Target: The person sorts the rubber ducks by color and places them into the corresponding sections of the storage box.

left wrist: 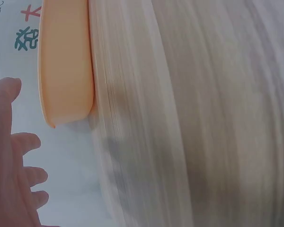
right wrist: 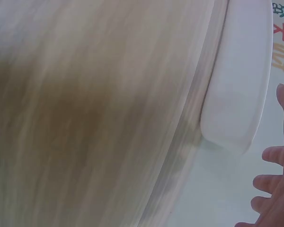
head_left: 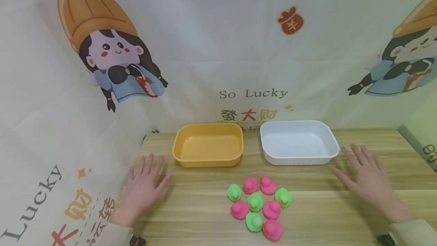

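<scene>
- Ducks (head_left: 255, 202), nine in a loose cluster, sit on the tabletop (head_left: 198, 208) between the two grips, well apart from both; four are green and five pink.
- The left grip (head_left: 145, 185) is spread, fingers apart and thumb held out toward the right.
- A yellow tray (head_left: 208, 145) stands to the right of the left grip and a little beyond it, near its fingertips.
- The right grip (head_left: 368, 172) is spread too, its thumb pointing out toward the left.
- A white tray (head_left: 300, 145) stands left of the right grip, just beside its fingertips; whether they touch cannot be told.
- Whether either grip rests on the tabletop cannot be told.
- A printed cloth (head_left: 205, 29) hangs beyond both grips, behind the trays, and runs down the left grip's outer side.
- Behind the right grip, a pale sleeve (head_left: 414, 232) covers the forearm.
</scene>
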{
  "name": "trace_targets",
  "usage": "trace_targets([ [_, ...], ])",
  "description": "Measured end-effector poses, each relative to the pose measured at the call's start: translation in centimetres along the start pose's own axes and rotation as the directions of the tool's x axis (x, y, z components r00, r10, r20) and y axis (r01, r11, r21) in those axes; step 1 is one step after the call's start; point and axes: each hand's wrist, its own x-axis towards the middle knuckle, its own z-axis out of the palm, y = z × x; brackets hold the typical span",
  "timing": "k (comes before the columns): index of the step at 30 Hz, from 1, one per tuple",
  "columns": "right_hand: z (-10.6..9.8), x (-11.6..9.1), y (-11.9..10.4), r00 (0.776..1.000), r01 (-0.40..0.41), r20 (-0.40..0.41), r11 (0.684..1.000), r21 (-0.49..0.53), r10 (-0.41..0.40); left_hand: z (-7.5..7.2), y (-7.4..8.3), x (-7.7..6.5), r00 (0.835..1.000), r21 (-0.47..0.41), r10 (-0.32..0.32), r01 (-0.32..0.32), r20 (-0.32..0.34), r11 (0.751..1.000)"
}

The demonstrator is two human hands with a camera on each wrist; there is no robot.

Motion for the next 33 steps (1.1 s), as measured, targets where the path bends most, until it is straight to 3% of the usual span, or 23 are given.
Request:
trace_targets([
  [6,0.5,0.7,-0.7,0.996,0.060,-0.071,0.998,0.029,-0.058,0.0,0.6,-0.2,1.000,-0.015,0.005,-0.006,-0.017,1.000],
  [12,0.6,1.4,-1.8,0.970,0.165,-0.193,0.984,0.064,-0.150,0.1,1.4,-0.3,0.998,-0.046,0.032,-0.035,-0.061,0.998],
  [20,0.1,2.8,-4.3,0.962,0.199,-0.215,0.970,0.142,-0.166,0.2,3.3,-0.5,0.972,-0.135,0.093,-0.124,-0.216,0.983],
  [24,-0.4,4.2,-5.7,0.975,0.177,-0.170,0.963,0.205,-0.143,0.7,4.2,-0.7,0.957,-0.177,0.119,-0.169,-0.263,0.970],
  [28,-1.1,5.7,-7.4,0.992,0.123,-0.068,0.957,0.262,-0.109,1.2,5.5,-1.0,0.942,-0.200,0.160,-0.224,-0.294,0.954],
  [33,-0.9,7.8,-9.0,0.994,0.098,0.022,0.947,0.305,-0.110,1.6,7.1,-1.4,0.933,-0.212,0.207,-0.275,-0.294,0.938],
])
